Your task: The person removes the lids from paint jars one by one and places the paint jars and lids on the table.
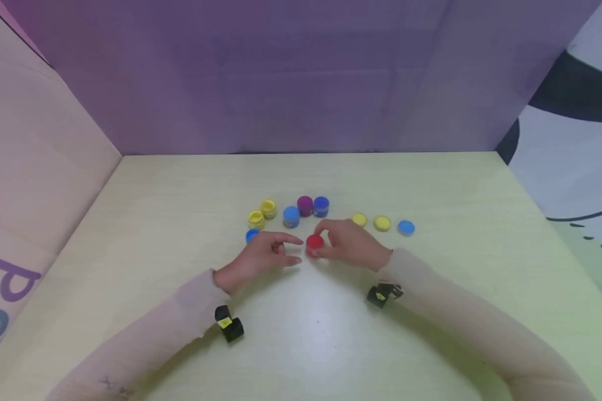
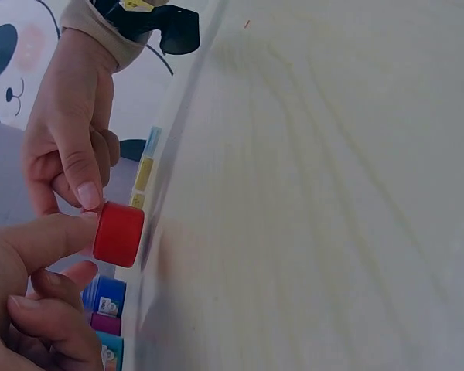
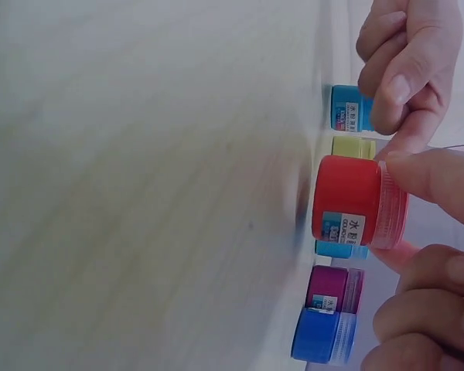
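A red paint jar (image 1: 314, 245) is in front of me, its printed label and clear lid rim showing in the right wrist view. My right hand (image 1: 353, 243) pinches the jar at its lid end between thumb and index finger. I cannot tell whether its base touches the table. Just left of the jar is my left hand (image 1: 263, 255), its index finger and thumb stretched towards it with a small gap in the head view. A blue jar (image 1: 252, 235) is partly hidden behind the left hand.
Beyond the hands stand two uncapped yellow jars (image 1: 256, 219), a light blue jar (image 1: 291, 216), a purple jar (image 1: 305, 206) and a dark blue jar (image 1: 321, 206). Two yellow lids (image 1: 382, 223) and a blue lid (image 1: 406, 227) lie to the right on the table (image 1: 456, 195).
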A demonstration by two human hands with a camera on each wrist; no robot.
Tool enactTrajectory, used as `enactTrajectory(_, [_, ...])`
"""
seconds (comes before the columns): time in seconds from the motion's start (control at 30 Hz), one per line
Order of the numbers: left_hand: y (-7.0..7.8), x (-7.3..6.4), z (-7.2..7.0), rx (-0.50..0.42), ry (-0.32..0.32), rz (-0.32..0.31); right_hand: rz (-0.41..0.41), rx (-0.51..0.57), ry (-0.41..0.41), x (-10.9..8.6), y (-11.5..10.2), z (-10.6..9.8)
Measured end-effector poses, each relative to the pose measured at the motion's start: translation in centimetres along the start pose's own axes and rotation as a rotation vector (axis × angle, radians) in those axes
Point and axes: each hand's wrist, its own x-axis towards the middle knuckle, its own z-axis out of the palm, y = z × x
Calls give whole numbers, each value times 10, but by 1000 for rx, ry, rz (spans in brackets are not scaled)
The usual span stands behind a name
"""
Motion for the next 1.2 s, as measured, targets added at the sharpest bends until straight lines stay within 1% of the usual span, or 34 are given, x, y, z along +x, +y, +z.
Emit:
enactTrajectory(0.2, [-2, 3, 6, 17, -15, 14, -34, 18, -28, -3, 1, 3])
enactTrajectory(0.53, [-2, 8, 16, 45, -37, -14, -68, 6, -66, -9, 0, 3])
enactTrajectory(0.73, [0, 9, 19, 18, -48, -35, -72, 9, -81, -11, -1, 2])
enactTrajectory(0.87, [-1, 10, 21, 9, -52, -16, -74, 3, -87, -12, 0, 2])
enactTrajectory(0.97, [-1, 11, 22, 13, -56, 9, -79, 7, -90, -13, 0, 2])
enactTrajectory(1.2, [1, 12, 24, 12, -50, 19, -98, 15, -93, -14, -2, 0])
